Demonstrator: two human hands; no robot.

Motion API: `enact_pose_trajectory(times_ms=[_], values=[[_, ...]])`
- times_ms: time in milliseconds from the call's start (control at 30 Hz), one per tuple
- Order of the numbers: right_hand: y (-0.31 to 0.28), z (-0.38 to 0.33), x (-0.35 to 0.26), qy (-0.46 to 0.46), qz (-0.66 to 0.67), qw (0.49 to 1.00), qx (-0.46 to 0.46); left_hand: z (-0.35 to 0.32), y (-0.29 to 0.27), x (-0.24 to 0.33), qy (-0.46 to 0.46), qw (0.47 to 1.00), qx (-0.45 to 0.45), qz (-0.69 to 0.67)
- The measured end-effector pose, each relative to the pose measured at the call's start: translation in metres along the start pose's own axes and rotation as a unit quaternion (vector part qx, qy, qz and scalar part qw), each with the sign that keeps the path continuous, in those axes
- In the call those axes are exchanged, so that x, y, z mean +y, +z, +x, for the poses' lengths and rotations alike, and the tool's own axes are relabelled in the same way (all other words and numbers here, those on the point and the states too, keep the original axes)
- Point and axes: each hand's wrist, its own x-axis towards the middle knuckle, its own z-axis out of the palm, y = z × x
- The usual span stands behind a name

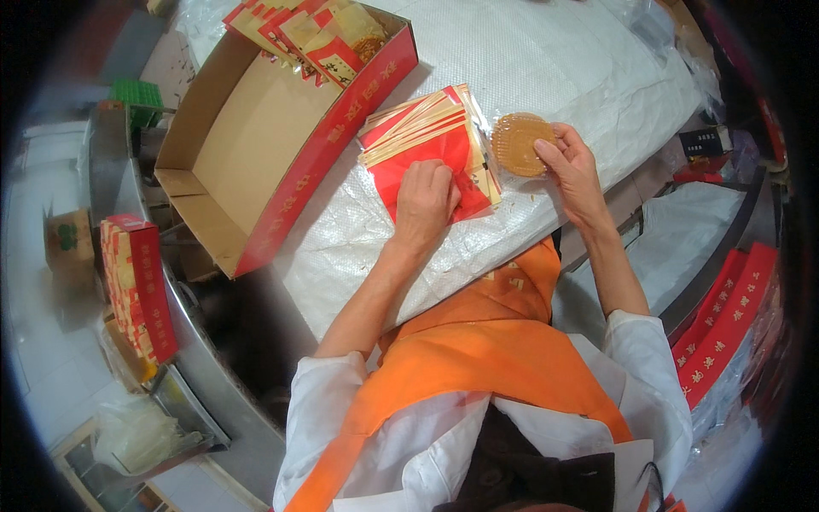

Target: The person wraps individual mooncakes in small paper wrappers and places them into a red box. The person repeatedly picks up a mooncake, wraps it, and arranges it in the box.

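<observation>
2 bare hands are at work over the white woven plastic sheet point(546, 68) covering the table. Left hand point(424, 203) presses down on the fanned stack of flat red and gold paper bags point(426, 136), fingers curled and pinching the top bag's lower edge. Right hand point(573, 171) sits just beside it, fingers loosely bent, fingertips touching the round golden-brown cake in clear wrap point(517, 143), which lies on the sheet against the stack's right edge. Up left, 1 open red cardboard box point(256, 136) holds filled bags point(316, 34) at its far end.
</observation>
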Motion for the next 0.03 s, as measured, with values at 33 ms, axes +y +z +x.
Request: enact_pose_trajectory(times_ms=[33], values=[[0.001, 0.0002, -0.0005, 0.004, -0.004, 1.0, 0.004, 0.0004, -0.0009, 0.0005, 0.002, 1.0, -0.003, 0.0]])
